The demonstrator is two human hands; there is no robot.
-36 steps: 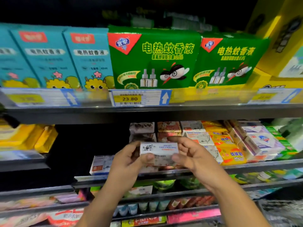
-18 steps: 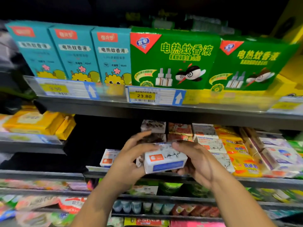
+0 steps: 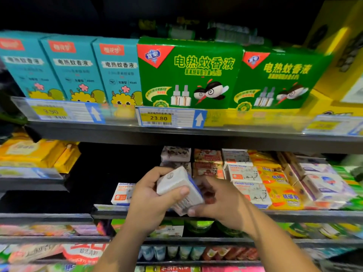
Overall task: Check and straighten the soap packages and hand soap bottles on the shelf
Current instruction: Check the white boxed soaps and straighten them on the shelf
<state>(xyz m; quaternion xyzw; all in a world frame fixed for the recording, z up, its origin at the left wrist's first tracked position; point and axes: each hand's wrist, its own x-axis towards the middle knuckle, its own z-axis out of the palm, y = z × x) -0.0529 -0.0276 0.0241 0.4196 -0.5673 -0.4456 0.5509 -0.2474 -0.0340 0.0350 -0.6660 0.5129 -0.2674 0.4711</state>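
— At the soap shelf [image 3: 294,213], middle bay: what is entered as in hand?
— One white soap box [image 3: 176,190], lifted clear of the shelf and held in front of the stacked rows. The left hand [image 3: 149,203] has its grip wrapped on the box, fingers over the top, thumb pressed on the near face. The right hand [image 3: 220,201] has its grip closed on the same box from the far side and beneath, thumb at the lower corner.
— Attitude of the box?
— Tilted, one corner down. A face of fine print is toward the camera, with a blue edge to the right.
— Step?
— Checking, by my reading. The box is being turned over for inspection and is not yet replaced.
— Stock around it?
— Goat Soap boxes [image 3: 247,174] are stacked just right of the hands, with yellow soap packs [image 3: 280,195] beyond them. One lone Goat Soap box [image 3: 122,194] sits to the left, near the shelf front. No hand soap bottles can be plainly made out; the lower shelves are blurred.
— Next move calls for?
— Probably rotating the box label-forward and level, then seating it flush with its own kind. Whether on the stack or beside the lone box, I cannot tell.
— Change against the earlier frames?
— Half a second back, the broad front with its orange patch and blue band faced the camera, nearly level. A second back, a long narrow side showed. The box has since been rolled to the present face. Both hands stayed on it throughout.
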